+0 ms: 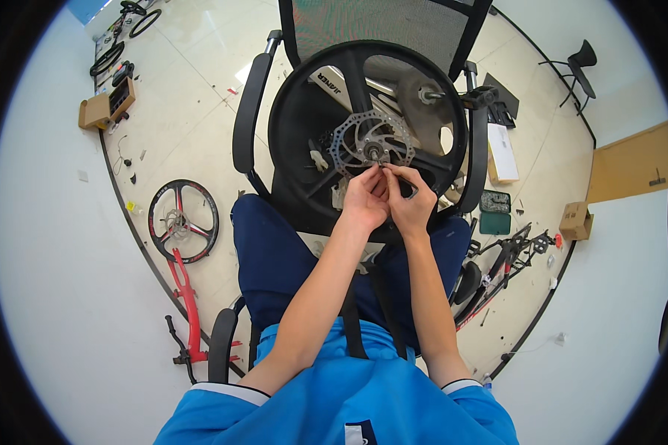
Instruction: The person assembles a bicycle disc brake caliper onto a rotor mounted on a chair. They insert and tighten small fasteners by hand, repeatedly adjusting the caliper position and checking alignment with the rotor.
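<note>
A black bicycle wheel (297, 126) with a silver disc brake rotor (352, 137) lies on the seat of a black office chair (249, 104) in front of me. My left hand (364, 199) and my right hand (410, 202) are pressed together just below the rotor. Fingertips of both hands pinch at the axle hub (375, 153) in the rotor's middle. My right hand grips a small dark tool or part there; what it is cannot be told. My knees in dark blue trousers sit under the chair's front edge.
A second wheel (183, 220) with a red-trimmed rim and a red frame piece (188, 300) lie on the floor at left. Cardboard boxes (105, 106), a white box (503, 152), a green case (495, 213) and bike parts (508, 259) lie on the floor around the chair.
</note>
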`<act>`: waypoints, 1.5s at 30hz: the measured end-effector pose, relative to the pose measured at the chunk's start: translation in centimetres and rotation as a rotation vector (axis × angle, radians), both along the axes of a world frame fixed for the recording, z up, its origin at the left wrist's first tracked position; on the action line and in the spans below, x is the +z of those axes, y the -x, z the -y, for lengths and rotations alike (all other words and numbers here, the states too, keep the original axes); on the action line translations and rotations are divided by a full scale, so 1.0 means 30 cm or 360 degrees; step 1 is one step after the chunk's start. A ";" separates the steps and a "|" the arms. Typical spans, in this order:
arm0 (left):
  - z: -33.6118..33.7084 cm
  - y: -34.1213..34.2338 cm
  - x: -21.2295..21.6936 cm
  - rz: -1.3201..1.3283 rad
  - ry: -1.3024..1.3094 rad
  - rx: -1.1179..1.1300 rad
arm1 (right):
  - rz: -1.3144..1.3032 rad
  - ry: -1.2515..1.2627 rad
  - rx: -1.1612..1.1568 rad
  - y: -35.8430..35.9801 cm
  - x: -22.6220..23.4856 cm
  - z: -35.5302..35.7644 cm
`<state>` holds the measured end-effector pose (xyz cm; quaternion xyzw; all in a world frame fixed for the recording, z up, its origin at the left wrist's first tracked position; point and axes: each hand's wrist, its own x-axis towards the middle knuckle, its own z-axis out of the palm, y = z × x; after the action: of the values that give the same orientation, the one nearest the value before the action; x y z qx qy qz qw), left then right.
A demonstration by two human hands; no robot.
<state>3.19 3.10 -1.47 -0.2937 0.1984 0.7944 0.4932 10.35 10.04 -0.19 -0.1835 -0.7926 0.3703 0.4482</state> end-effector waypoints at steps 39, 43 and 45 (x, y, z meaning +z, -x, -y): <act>-0.031 -0.065 0.016 -0.0072 -0.0171 0.0193 | 0.0128 -0.0258 0.0178 -0.021 -0.006 -0.021; -0.026 -0.055 0.032 -0.0089 -0.0080 0.0133 | 0.0051 -0.0164 0.0120 -0.008 -0.021 -0.006; -0.019 -0.046 0.029 -0.0120 -0.0045 0.0103 | 0.0052 -0.0267 0.0135 -0.001 -0.014 -0.007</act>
<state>4.58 3.67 -0.59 -0.2627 0.1960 0.8232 0.4636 10.39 10.26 -0.61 -0.1177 -0.8351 0.3183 0.4330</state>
